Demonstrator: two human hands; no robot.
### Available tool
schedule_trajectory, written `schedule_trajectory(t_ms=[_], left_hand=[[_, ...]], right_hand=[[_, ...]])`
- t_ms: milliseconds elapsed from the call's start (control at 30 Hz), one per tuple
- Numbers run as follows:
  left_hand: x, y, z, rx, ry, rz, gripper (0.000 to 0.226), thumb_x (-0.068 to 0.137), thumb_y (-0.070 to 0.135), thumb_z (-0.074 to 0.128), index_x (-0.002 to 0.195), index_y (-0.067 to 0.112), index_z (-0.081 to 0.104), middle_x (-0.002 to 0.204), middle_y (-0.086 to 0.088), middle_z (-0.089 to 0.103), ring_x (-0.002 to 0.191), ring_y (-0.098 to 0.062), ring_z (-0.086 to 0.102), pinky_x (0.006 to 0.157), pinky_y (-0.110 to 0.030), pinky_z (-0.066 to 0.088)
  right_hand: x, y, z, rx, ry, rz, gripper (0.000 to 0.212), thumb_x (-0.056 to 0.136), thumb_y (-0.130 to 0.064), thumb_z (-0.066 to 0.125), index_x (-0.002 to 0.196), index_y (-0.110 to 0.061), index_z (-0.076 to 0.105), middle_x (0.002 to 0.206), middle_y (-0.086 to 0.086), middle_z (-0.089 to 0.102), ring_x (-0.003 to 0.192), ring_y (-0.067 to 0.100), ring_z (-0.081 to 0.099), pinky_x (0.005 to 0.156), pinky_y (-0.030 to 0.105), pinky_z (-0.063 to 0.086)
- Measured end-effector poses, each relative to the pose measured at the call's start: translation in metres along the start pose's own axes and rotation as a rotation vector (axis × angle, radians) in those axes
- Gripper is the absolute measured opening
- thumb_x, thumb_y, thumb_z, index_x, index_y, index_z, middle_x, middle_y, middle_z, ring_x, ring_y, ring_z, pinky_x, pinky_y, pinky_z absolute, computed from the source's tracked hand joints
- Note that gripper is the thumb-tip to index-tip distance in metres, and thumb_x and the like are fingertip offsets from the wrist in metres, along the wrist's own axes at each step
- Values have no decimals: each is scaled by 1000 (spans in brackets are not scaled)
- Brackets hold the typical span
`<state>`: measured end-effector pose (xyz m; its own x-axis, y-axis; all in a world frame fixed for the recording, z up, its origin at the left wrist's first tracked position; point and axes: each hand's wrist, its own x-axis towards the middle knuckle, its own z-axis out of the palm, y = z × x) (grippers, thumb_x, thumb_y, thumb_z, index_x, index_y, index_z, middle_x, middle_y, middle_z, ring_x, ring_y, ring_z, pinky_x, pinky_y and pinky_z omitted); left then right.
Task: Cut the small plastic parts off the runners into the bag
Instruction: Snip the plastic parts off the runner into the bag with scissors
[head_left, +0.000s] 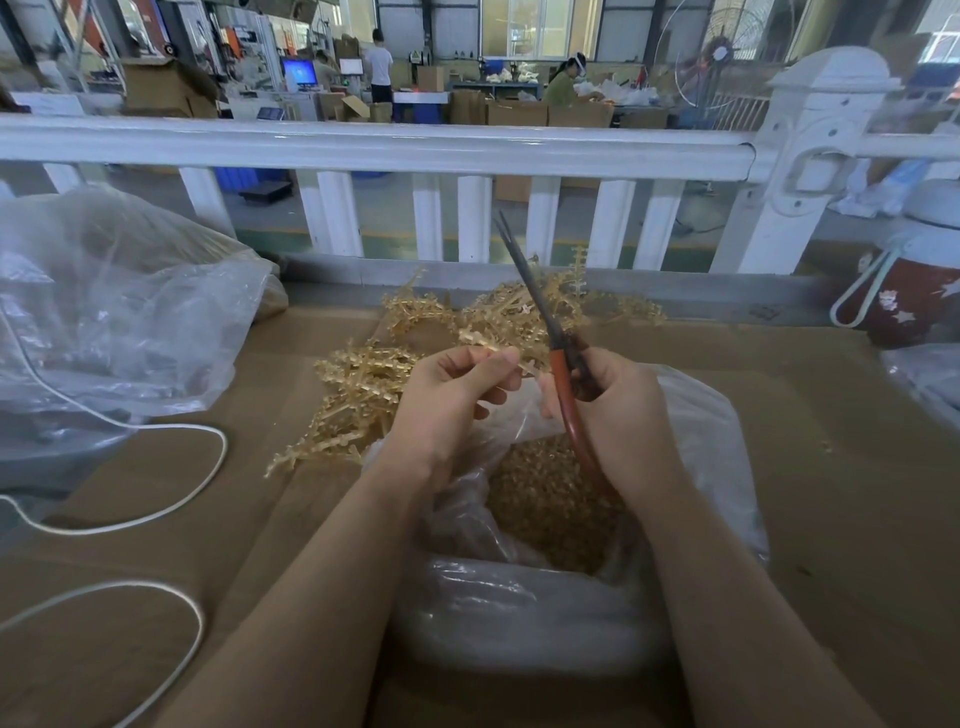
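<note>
My left hand (457, 395) pinches one end of a thin tan runner (491, 343) that carries small parts and reaches up and left from my fingertips. My right hand (618, 410) grips the red handles of scissors (540, 306); the dark blades point up and away and look nearly closed. Both hands hover over the open mouth of a clear plastic bag (717, 431) that holds many small tan parts (550, 499). A loose pile of uncut tan runners (363, 384) lies on the cardboard just beyond and left of the bag.
Brown cardboard (831, 467) covers the worktable. A large crumpled clear bag (114, 301) sits at the left, with a white cord (197, 488) looping in front of it. A white railing (395, 145) borders the far edge. A red and white jug (904, 291) stands at the right.
</note>
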<state>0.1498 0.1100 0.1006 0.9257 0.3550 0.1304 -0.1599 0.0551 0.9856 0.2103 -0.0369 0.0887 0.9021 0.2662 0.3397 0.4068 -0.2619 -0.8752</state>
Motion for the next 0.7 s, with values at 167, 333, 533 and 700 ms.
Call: schedule_trajectory(t_ms=[167,333,533,700], left_hand=[[1,-1,0,-4,20,33,21,91,16,69,71,19,72,75,1,70,69,-9,56,70,-26,43],[2,-1,-1,-62,76,90,25,93,13,67,70,21,72,70,3,67,68,-10,54,69,-25,44],[4,-3,-3,-35,134,110,31,100,8,55,74,18,66,63,9,60,62,-5,52,69,-24,44],[6,-5,-4,-78,108,121,34,101,10,54,72,21,69,68,5,61,65,-6,53,69,-21,45]], right_hand=[[-1,3,-1,-99,24,-26,21,88,-38,73,79,-19,70,71,-5,70,69,11,65,72,43,57],[-4,9,-1,-357,33,-94,53,69,-81,62,91,-33,67,74,-20,65,72,1,60,59,19,42],[-3,10,3,-550,24,-194,67,64,-92,47,95,-34,56,85,-24,57,74,-2,52,60,12,36],[-3,12,3,-626,85,-165,75,61,-96,40,96,-31,55,88,-19,59,80,5,56,62,22,44]])
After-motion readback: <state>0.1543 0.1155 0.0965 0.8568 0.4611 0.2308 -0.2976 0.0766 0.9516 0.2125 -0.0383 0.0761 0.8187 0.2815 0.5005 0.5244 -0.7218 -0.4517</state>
